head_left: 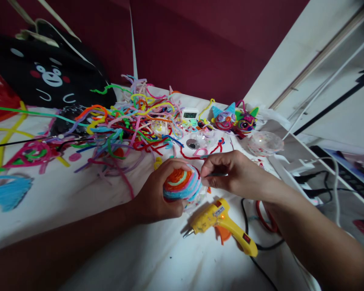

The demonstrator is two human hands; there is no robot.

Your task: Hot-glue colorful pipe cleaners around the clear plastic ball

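Note:
In my left hand (162, 190) is a ball (182, 182) wrapped in coiled pipe cleaners of orange, mint, pink and blue, its fingers curled round the left side. Clear plastic shows along the ball's lower right. My right hand (223, 171) pinches close against the ball's right edge. A thin dark tool (216, 174) shows between its fingers; its exact kind is hard to make out. Dark red pipe cleaner runs along the ball's upper right, near the right fingertips. Below the hands lies a yellow hot glue gun (221, 226), nozzle to the left, with an orange light on its body.
A tangled heap of colourful pipe cleaners (133, 117) spreads behind the hands. Beyond are a small digital clock (190, 114), two decorated figures (225, 118) and a clear plastic bowl (266, 143). A black bag (51, 76) stands back left. Cables (324, 182) run along the right.

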